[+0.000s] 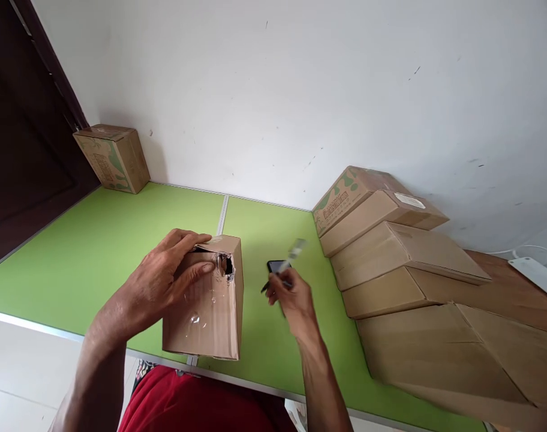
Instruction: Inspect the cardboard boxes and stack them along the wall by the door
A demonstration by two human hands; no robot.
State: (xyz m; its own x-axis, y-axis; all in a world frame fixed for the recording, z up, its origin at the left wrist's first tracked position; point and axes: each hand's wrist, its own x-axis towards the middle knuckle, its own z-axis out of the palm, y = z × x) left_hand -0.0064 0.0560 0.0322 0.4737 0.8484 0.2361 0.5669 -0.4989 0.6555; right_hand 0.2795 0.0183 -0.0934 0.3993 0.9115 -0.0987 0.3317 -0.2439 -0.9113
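Note:
My left hand [174,270] grips a brown cardboard box [201,324] at its upper left, fingers over the top edge and thumb pressed on the face towards me. Clear tape shines on that face. A ragged dark hole [229,265] is torn at the box's upper right corner, just beyond my thumb. To the right, apart from the box, my right hand [294,297] is closed round a slim pen-like tool [283,267]. Its dark tip points left and its pale upper end is blurred, so its exact kind is unclear. Partly behind that hand lies a dark phone [276,265].
The green table [273,216] has a metal edge and a seam. Several cardboard boxes [390,252] line its right side. Another printed box [114,159] stands at the far left by a dark door [26,120]. A white power strip [537,276] lies far right.

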